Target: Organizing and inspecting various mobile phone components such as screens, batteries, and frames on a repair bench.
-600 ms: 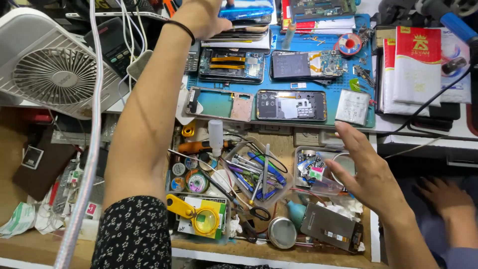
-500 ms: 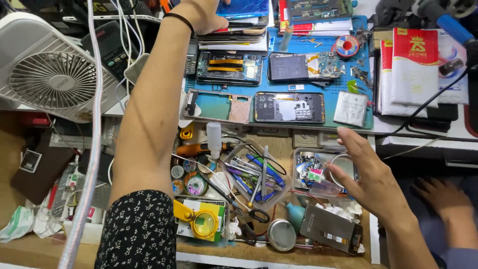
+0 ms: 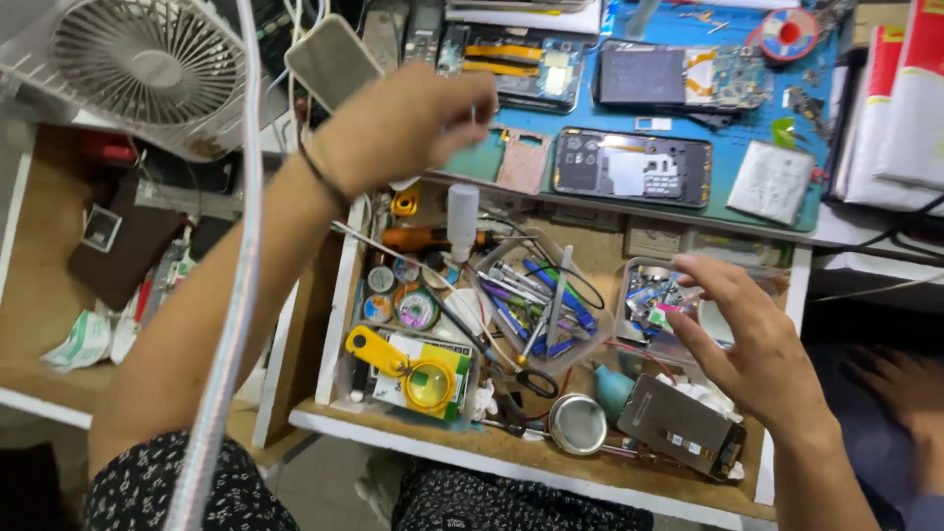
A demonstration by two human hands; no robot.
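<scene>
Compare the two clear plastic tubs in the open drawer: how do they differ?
The middle tub holds long tools, tweezers and blue-handled drivers, lying crosswise; the right tub holds small mixed parts. The middle tub sits clear of both hands; the right hand hovers at the right tub's edge. Both are transparent, open-topped and in the drawer.

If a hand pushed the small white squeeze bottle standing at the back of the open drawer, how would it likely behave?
The white bottle stands upright, tall and narrow, so it probably tips easily. It looks like thin plastic, likely light and slightly squashy. Being round, it may roll once down, though the orange-handled tool and clear tray of tools beside it would likely stop it.
</scene>
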